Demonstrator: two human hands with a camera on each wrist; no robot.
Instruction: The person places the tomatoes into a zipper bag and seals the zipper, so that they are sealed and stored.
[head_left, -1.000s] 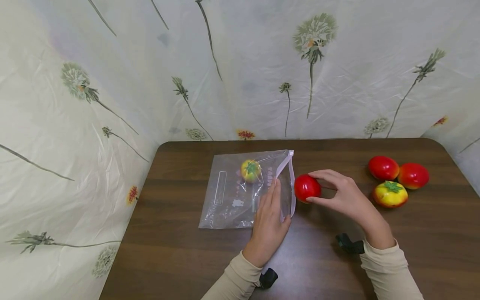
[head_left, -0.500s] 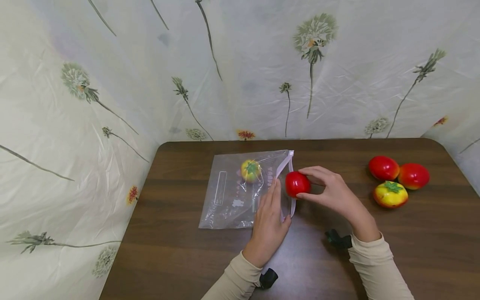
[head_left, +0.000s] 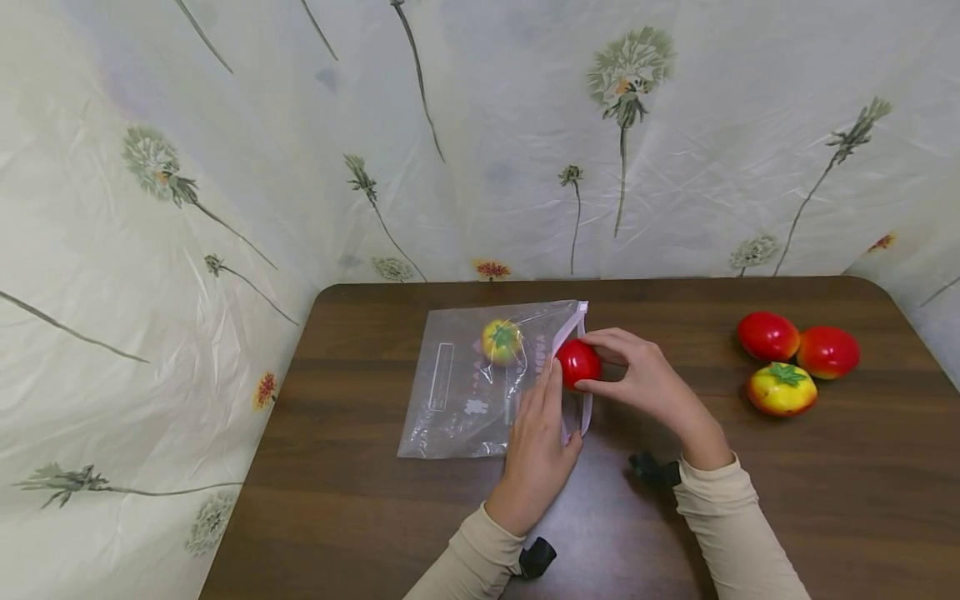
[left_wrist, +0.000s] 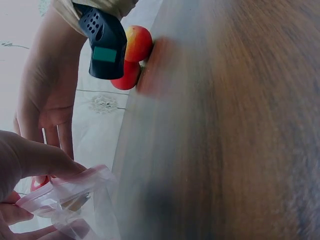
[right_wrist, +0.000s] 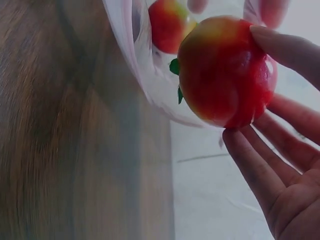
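Observation:
A clear zip bag (head_left: pixel 450 433) with a pale pink slider edge lies flat, its mouth facing right. Inside it sits a yellow-and-red tomato-like fruit (head_left: pixel 501 342) with a green leafy top. My left hand (head_left: pixel 540 454) holds the bag's mouth; in the left wrist view the thumb and fingers pinch its pink edge (left_wrist: pixel 65 187). At the mouth, my right hand (head_left: pixel 652 383) grips a shiny red tomato-like fruit (head_left: pixel 577 364) between thumb and fingertips. In the right wrist view this fruit (right_wrist: pixel 225 75) has its green top turned towards the bag's opening.
To the right, two red fruits (head_left: pixel 768 336) (head_left: pixel 828 352) and a yellow-and-red one (head_left: pixel 782 389) sit grouped on the dark wooden table (head_left: pixel 360 517). A flower-patterned curtain (head_left: pixel 480 167) stands behind the table and along its left side.
My right hand has moved left with the red fruit, from just outside the bag's edge to within its mouth. My left hand and the bag have stayed in place.

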